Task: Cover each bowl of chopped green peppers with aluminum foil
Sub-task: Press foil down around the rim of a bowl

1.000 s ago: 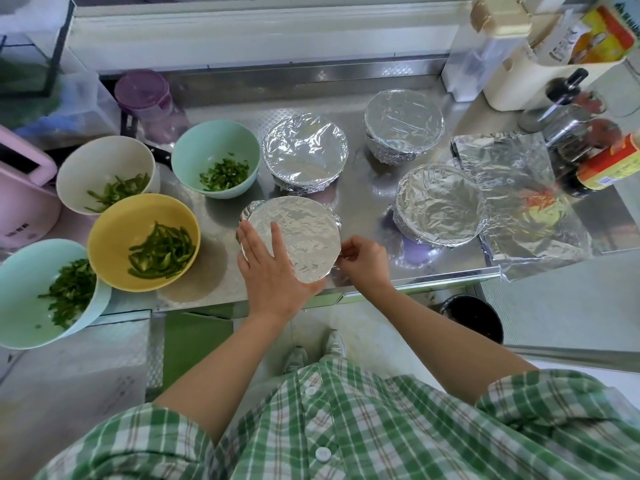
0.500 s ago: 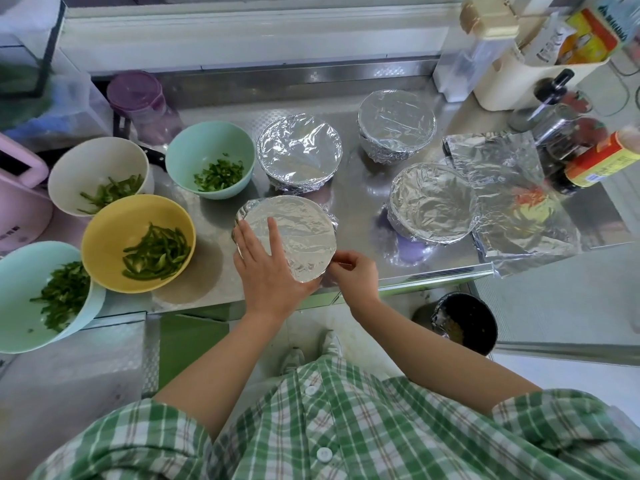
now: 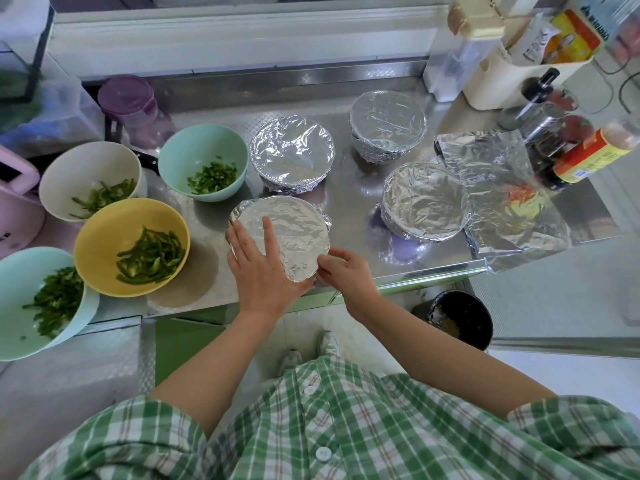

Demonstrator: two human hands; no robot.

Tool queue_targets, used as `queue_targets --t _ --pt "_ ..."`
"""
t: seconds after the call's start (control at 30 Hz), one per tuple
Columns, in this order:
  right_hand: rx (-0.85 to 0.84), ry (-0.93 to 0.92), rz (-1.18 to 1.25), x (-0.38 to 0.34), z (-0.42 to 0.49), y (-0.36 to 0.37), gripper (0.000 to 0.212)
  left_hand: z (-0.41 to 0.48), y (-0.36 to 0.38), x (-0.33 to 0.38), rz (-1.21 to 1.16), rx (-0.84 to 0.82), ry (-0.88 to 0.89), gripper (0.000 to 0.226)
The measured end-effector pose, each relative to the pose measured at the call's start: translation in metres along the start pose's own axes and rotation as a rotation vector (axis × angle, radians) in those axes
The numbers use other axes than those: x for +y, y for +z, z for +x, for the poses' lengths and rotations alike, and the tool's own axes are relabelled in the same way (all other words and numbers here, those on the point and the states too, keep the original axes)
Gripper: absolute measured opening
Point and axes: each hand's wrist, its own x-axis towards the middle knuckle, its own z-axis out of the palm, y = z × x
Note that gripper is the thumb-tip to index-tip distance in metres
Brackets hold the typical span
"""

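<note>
Not much has changed over the last second, tbh. The left hand (image 3: 258, 268) stays flat on the foil-topped bowl (image 3: 294, 230), fingers straight and spread and the palm over its near-left rim. The right hand (image 3: 346, 275) has crept a little along the rim toward the near side. Its fingers are curled in and pinch the foil edge at the bowl's near-right rim. So the two hands sit close together on the same bowl, one pressing and one crimping. That bowl hasn't moved, and it's right at the near edge of the counter (image 3: 214, 244), about the middle.

Three other wrapped bowls are where they were:
- One (image 3: 291, 150) is just behind the bowl being worked on.
- One (image 3: 388, 123) is toward the far edge.
- One (image 3: 426, 199) is off to the right.

A loose foil sheet (image 3: 502, 188) lies flat by the right edge, just beside that last bowl.

Four bowls are still uncovered on the left side, each with chopped green peppers (image 3: 149, 258) inside:
- The yellow bowl (image 3: 104, 237) is near the working bowl.
- A white bowl (image 3: 79, 168) sits behind the yellow one.
- A mint bowl (image 3: 194, 147) is further back.
- Another mint bowl (image 3: 17, 289) is at the near-left corner, hanging over the edge.
</note>
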Motion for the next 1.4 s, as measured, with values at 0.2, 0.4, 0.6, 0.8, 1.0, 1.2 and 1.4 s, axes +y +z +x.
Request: queue_targets --t 0.2,0.4,0.6,0.8,1.0,1.2,1.4 --pt "-0.008 0.018 0.052 0.001 -0.001 0.004 0.033 0.002 -0.001 -0.001 0.009 -0.018 -0.004 0.139" --pt "0.043 -0.059 -0.268 -0.016 0.017 -0.005 0.029 0.004 -0.004 -0.009 0.005 -0.002 0.057 0.137" --pt "0.108 -0.020 -0.218 -0.008 0.010 0.010 0.028 0.011 -0.007 -0.022 0.032 -0.061 0.138 0.143" --pt "0.048 0.069 0.001 0.005 -0.007 0.017 0.041 0.004 -0.014 -0.038 0.030 -0.040 0.165 0.130" --pt "0.050 0.068 -0.101 -0.009 0.002 0.017 0.035 -0.013 -0.014 -0.033 -0.120 0.028 -0.012 0.132" --pt "-0.023 0.051 -0.107 -0.016 0.001 0.016 0.025 -0.005 -0.015 -0.005 -0.083 -0.025 -0.150 0.146" --pt "0.002 -0.282 -0.535 -0.015 0.009 0.001 0.044 -0.005 -0.011 -0.009 -0.050 -0.002 -0.128 0.141"
